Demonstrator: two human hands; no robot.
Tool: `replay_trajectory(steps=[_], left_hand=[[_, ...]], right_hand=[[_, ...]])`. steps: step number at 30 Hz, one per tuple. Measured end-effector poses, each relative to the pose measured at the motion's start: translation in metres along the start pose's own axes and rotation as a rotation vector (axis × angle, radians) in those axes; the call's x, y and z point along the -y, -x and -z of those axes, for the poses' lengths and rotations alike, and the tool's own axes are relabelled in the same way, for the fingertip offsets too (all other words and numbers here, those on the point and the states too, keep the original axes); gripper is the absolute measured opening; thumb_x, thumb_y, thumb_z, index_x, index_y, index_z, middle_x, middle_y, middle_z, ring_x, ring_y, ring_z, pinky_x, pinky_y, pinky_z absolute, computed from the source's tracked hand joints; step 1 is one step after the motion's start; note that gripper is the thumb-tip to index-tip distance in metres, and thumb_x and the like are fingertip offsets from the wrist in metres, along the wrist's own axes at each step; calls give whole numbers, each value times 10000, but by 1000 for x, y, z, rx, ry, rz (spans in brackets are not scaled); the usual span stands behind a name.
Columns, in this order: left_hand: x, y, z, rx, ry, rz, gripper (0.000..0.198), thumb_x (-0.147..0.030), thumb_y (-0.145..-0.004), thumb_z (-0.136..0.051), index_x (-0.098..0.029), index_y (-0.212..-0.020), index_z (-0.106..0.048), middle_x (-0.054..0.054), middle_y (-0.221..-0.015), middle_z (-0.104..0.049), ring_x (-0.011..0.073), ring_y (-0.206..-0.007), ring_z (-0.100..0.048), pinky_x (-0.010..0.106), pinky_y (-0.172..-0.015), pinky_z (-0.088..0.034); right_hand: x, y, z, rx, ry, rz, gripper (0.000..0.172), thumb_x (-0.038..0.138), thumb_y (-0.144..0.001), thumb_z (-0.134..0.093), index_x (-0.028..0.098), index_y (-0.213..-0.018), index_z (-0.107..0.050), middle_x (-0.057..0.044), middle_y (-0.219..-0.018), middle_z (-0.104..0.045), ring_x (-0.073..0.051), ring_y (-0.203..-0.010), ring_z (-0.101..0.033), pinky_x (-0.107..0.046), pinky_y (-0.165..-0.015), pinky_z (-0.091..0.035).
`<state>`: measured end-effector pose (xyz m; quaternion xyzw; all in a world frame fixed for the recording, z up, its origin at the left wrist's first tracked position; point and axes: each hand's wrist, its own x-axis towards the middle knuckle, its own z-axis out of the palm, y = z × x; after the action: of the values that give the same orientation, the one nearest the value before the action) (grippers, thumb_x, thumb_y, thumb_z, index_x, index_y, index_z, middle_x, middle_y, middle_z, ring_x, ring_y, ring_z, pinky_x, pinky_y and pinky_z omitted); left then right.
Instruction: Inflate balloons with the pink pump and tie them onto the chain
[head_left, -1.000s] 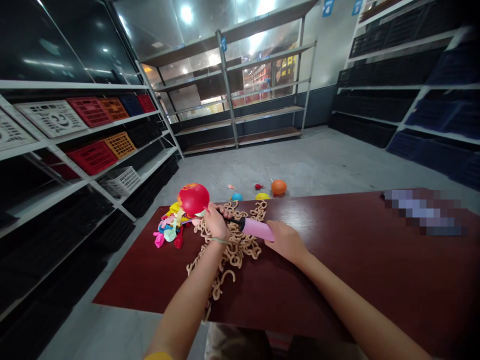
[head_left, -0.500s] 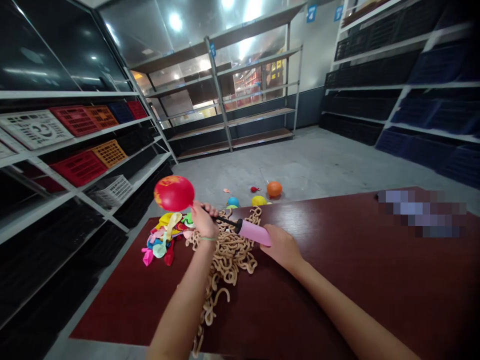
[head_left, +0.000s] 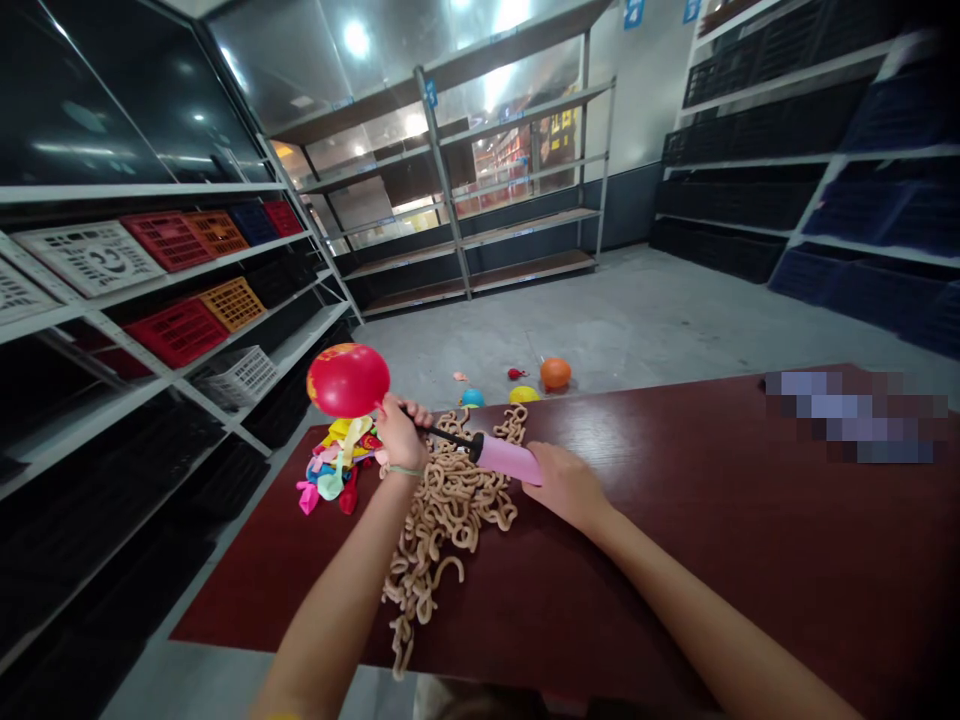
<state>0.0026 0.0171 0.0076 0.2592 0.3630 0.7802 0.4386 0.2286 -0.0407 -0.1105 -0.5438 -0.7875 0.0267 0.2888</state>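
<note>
A partly inflated red balloon (head_left: 348, 381) with yellow print is over the left side of the table. My left hand (head_left: 401, 436) is closed around the balloon's neck and the black end of a balloon pump. The pump's pink barrel (head_left: 510, 460) slants down to the right, with a stretch of black rod showing between my hands. My right hand (head_left: 568, 486) is wrapped around the barrel's lower end. Beneath the pump lies a heap of curly beige strands (head_left: 457, 500). Left of it is a pile of limp, mixed-colour balloons (head_left: 337, 465).
The dark red table (head_left: 645, 480) bears a pixelated object (head_left: 847, 415) at its far right. On the floor beyond lie an orange balloon (head_left: 556, 373), a yellow balloon (head_left: 524, 395) and a blue balloon (head_left: 472, 398). Shelves with crates (head_left: 176, 330) stand left, back and right.
The view has shifted slightly, and less of the blue and yellow floor balloons shows past the table edge. Both hands keep their holds; the red balloon looks about the same size.
</note>
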Motion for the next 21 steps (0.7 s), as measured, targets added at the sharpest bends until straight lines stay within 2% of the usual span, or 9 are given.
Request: replay_trajectory(steps=[4,7,10,14,16,18,21], left_hand=[[-39,-24,5,-20,-29,-98,242,-307,-792,-550,-215,-698,-347,-85,-498,-338,55,-364,-306,193,-386,-218],[-41,-31,-1,-34,-11,-131,253,-333,-798,-551,-216,-712,-343,-89,-509,-334,51,-367,-304,189,-387,-214],[-13,-22,-14,-55,18,-101,270,-351,-812,-545,-217,-711,-333,-94,-503,-323,47,-361,-292,187,-383,-209],[45,14,-33,-3,40,-5,312,-418,-842,-539,-221,-716,-333,-92,-498,-357,54,-356,-341,191,-387,-248],[67,32,-39,17,27,25,339,-467,-848,-540,-220,-718,-348,-89,-496,-371,53,-345,-345,195,-386,-259],[77,43,-41,34,19,32,358,-491,-844,-550,-219,-712,-358,-85,-493,-381,56,-341,-355,199,-386,-270],[67,42,-33,63,13,34,366,-482,-842,-560,-218,-698,-352,-81,-490,-388,63,-348,-374,204,-393,-290]], right_hand=[[0,-2,-2,-25,-76,14,377,232,-751,-584,210,-1127,-562,-61,-997,-665,-220,-890,-606,-329,-784,-417],[-1,-5,-2,-37,-106,-5,352,221,-744,-583,207,-1095,-570,-63,-994,-665,-220,-880,-606,-330,-780,-421],[-3,-7,0,-29,-86,-73,320,231,-739,-594,208,-1057,-567,-58,-958,-662,-221,-859,-607,-321,-756,-413],[-6,-6,2,-32,-74,-133,321,251,-740,-618,217,-1052,-555,-53,-957,-657,-221,-870,-609,-301,-731,-398],[-7,-5,3,-46,-79,-143,334,254,-739,-625,221,-1062,-548,-50,-967,-655,-220,-879,-608,-296,-733,-396],[-8,-2,3,-60,-85,-141,345,254,-740,-623,221,-1074,-542,-50,-977,-654,-217,-883,-606,-294,-739,-398],[-5,0,3,-64,-62,-99,331,258,-753,-610,219,-1077,-551,-55,-973,-657,-217,-874,-605,-295,-743,-398]])
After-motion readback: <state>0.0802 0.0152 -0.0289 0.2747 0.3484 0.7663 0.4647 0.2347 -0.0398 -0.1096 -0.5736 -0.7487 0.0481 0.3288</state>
